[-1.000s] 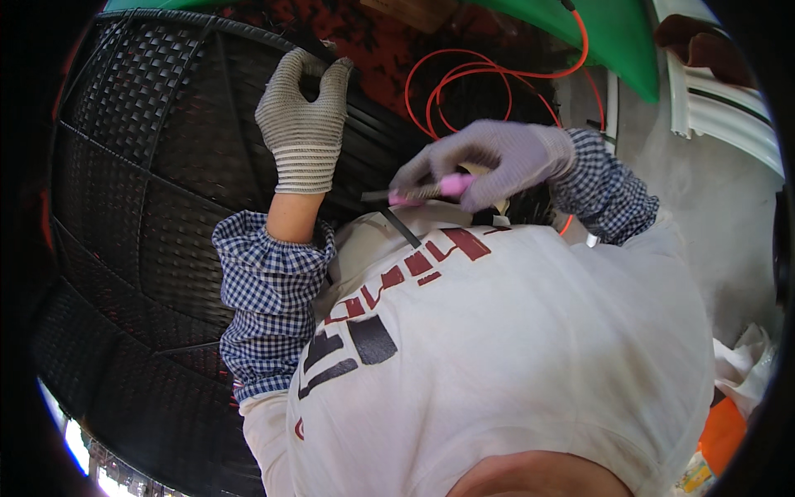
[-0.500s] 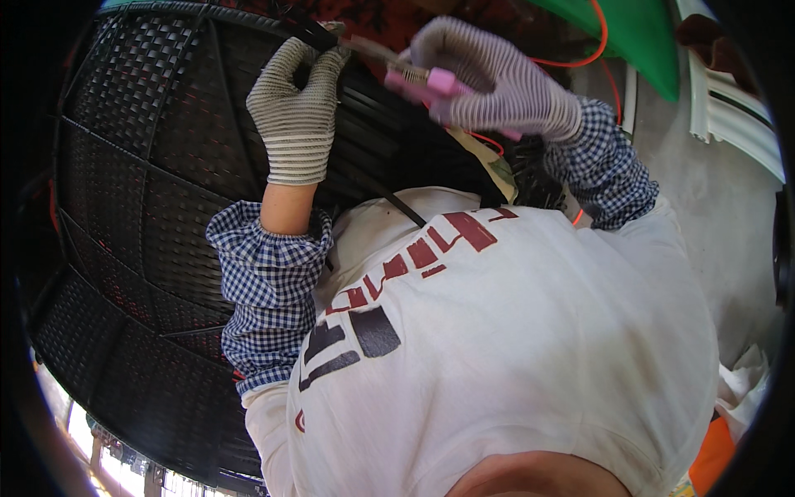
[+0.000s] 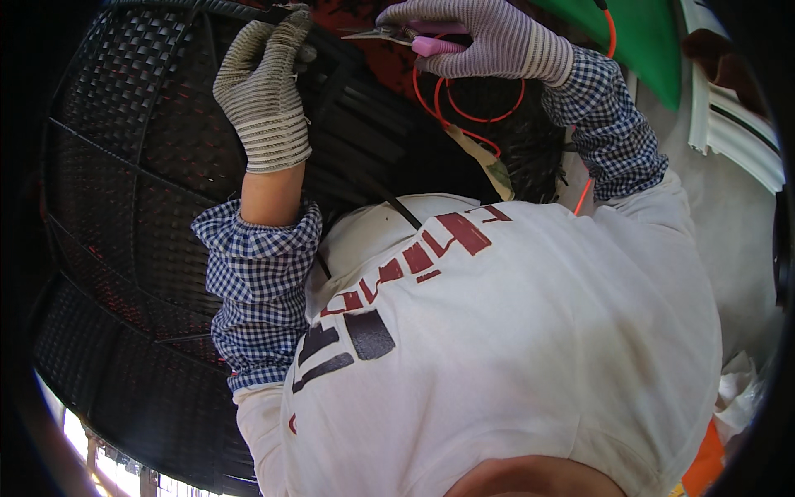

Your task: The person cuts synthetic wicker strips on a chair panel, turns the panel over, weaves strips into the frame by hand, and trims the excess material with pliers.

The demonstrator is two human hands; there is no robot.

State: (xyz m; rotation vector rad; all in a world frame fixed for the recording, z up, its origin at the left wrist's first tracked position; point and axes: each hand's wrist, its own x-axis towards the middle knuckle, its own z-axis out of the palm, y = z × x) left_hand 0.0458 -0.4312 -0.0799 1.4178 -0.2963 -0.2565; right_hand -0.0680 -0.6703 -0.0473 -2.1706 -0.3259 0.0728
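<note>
My left hand (image 3: 269, 95), in a striped knit glove, is closed at the top rim of a large black woven wicker piece (image 3: 178, 178). Its thumb and fingers pinch together there, but what lies between them is too dark to make out. To the right, my gloved right hand (image 3: 489, 37) grips spring-loaded snips (image 3: 437, 45) with pink handles. The metal blades point left toward my left hand, apart from it and from the wicker.
Orange-red tubing (image 3: 431, 95) loops below the snips. Flat black strands (image 3: 364, 103) lie between my hands and my body. A green sheet (image 3: 633, 62) hangs at upper right, near white curved profiles (image 3: 733, 124) on the grey floor (image 3: 729, 257).
My left hand has shifted left and up along the rim. My right hand has moved up with the snips, drawing the blades away from my left fingers.
</note>
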